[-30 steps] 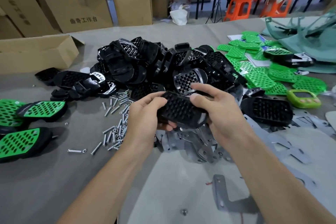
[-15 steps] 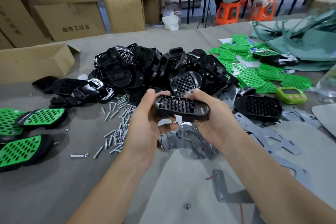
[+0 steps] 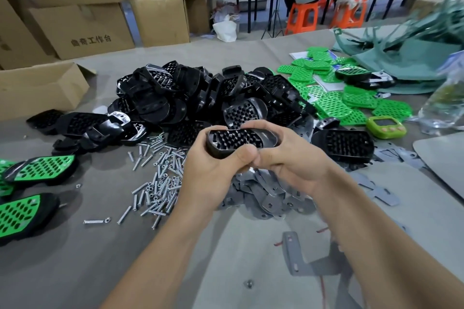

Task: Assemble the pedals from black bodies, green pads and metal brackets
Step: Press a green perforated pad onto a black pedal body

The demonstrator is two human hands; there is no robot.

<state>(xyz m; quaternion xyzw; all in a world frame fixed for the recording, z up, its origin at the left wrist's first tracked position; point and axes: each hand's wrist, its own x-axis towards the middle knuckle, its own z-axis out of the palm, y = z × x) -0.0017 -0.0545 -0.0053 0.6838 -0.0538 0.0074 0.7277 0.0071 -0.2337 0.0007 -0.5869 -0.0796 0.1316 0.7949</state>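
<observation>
While it is held up over the middle of the tabletop [image 3: 75, 258], one black body [image 3: 238, 142] is gripped at both ends: the left hand [image 3: 211, 175] is curled round its left end, the right hand [image 3: 293, 160] round its right end. Just below, metal brackets [image 3: 263, 198] are heaped. Toward the far right corner, green pads [image 3: 331, 105] are spread.

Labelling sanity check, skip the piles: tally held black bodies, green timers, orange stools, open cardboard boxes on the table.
Black body, held: 1
Green timer: 1
Orange stools: 2
Open cardboard box: 1
Total: 5
</observation>
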